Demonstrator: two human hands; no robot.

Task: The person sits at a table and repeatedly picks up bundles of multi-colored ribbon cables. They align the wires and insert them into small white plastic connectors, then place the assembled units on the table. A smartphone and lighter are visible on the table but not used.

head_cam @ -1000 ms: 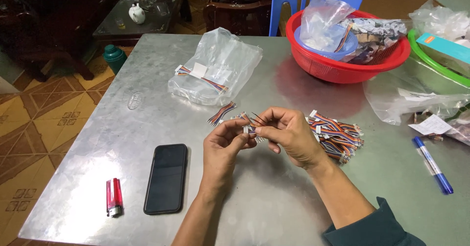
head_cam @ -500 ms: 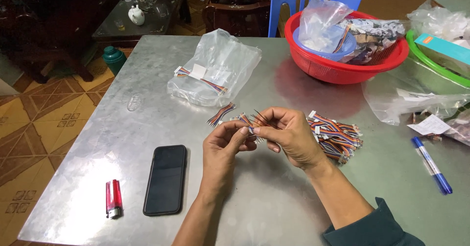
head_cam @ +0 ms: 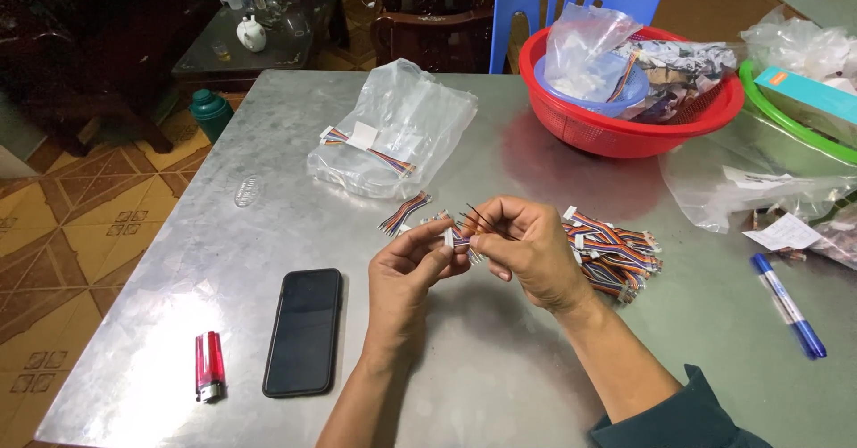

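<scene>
- Small multicoloured wire bundle point(head_cam: 457, 234) is pinched between left hand point(head_cam: 406, 274) and right hand point(head_cam: 527, 252), fingers closed on it.
- Bundle is held above tabletop point(head_cam: 500, 359), just right of phone point(head_cam: 303, 330).
- Wire pile point(head_cam: 616, 252) is seen right of phone.

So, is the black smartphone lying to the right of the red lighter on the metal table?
Yes, the black smartphone lies flat just right of the red lighter on the metal table.

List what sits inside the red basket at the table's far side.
Inside the red basket: a blue bowl under a clear plastic bag, plus crumpled wrappers. Whatever lies beneath them is covered.
</scene>
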